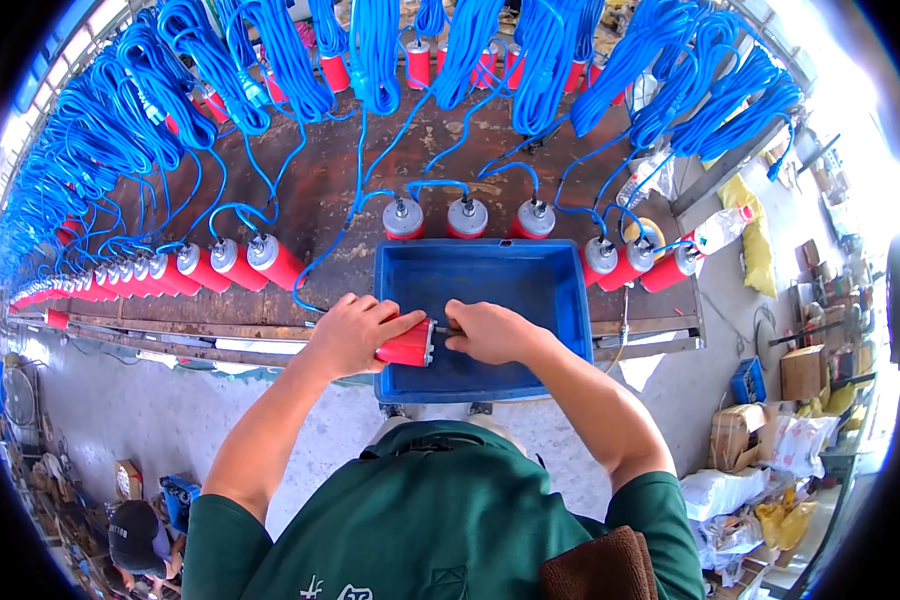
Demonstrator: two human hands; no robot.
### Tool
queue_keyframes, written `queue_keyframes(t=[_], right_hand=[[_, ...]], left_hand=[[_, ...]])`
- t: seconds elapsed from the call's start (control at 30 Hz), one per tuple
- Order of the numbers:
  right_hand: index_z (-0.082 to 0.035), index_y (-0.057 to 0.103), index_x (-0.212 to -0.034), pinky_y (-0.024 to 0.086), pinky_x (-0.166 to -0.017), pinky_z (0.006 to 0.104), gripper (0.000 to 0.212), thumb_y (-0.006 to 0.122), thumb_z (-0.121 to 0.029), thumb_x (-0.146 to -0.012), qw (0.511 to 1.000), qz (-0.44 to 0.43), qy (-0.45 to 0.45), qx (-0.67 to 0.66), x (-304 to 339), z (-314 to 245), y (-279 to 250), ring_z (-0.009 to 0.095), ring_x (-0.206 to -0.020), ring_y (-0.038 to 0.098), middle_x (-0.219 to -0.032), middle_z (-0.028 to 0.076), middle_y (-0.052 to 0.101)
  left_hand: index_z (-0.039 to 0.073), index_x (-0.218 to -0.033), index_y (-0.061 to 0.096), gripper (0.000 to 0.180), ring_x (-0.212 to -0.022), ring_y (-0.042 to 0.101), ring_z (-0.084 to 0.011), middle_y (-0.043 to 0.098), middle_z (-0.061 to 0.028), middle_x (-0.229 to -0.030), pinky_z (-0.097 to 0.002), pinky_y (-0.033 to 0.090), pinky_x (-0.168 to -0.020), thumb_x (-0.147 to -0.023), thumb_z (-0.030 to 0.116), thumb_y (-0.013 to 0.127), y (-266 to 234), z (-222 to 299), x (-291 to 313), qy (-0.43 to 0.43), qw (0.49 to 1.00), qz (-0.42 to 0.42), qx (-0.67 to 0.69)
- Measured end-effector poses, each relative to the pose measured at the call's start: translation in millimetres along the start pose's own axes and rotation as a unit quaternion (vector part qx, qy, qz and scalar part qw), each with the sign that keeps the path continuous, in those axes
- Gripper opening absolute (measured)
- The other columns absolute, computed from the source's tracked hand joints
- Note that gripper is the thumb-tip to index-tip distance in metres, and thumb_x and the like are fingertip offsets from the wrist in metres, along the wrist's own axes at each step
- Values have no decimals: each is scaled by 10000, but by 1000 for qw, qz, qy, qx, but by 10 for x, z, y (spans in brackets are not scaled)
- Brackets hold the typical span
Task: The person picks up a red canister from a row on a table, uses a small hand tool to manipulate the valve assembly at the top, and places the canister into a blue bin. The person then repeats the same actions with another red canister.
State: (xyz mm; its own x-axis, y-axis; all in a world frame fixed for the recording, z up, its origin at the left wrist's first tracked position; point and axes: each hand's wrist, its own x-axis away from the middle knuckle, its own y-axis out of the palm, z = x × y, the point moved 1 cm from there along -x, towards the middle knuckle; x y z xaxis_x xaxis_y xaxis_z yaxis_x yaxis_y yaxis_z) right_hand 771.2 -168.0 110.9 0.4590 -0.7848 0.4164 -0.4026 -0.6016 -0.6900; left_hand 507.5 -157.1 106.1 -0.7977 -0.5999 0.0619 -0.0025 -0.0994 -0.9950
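Over the near left part of a blue plastic tray (582, 300), my left hand (353, 336) is wrapped round a red cylinder (402, 349) lying on its side. Its metal-edged end faces right. My right hand (494, 332) is closed at that end, its thumb and fingers pinching a thin dark rod-like piece (443, 331); whether this is a tool or part of the cylinder I cannot tell. A blue cable (302, 283) runs down to my left hand. Three similar cylinders with grey tops (467, 217) stand upright just behind the tray.
A long row of red cylinders (275, 262) lines the bench's front edge to the left, with several more at right. Coiled blue cables (370, 60) hang along the back and left. A clear bottle (720, 230) lies at right. Cartons (738, 435) sit on the floor; another person (142, 540) is lower left.
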Motion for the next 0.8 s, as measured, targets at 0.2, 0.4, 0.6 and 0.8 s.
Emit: queue_keyframes(t=[0.2,0.4,0.6,0.8], right_hand=[[-13,676,-1136,567,-898,490,252,714,-237,-1027,998,-34,-41,23,-71,67,-4,389,-1042,731,-1069,223,761],[-14,609,-1090,562,-870,516,290,761,-230,-972,996,21,-10,90,10,-23,-8,425,-1045,716,-1068,196,752],[1,641,-1173,591,-903,483,284,731,-217,-1013,998,23,-19,52,66,-20,25,401,-1041,734,-1106,233,757],[6,706,-1086,563,-943,489,261,705,-247,-1021,999,12,-38,15,14,152,115,411,-1077,695,-1129,214,713]], left_hand=[[293,-1553,529,1039,-1168,650,-238,654,4,-1278,-427,499,-1005,-609,323,962,1,-2,-10,10,1000,13,2],[313,-1555,530,1036,-1162,655,-239,654,9,-1250,-424,506,-996,-613,312,961,-33,24,-45,8,1000,-8,-10],[317,-1567,518,1073,-1171,655,-243,653,5,-1270,-424,505,-998,-597,305,977,1,-6,-62,17,1000,4,1],[320,-1573,515,1088,-1177,654,-245,656,1,-1287,-422,505,-999,-591,299,983,-22,-4,-86,19,1000,-10,1]])
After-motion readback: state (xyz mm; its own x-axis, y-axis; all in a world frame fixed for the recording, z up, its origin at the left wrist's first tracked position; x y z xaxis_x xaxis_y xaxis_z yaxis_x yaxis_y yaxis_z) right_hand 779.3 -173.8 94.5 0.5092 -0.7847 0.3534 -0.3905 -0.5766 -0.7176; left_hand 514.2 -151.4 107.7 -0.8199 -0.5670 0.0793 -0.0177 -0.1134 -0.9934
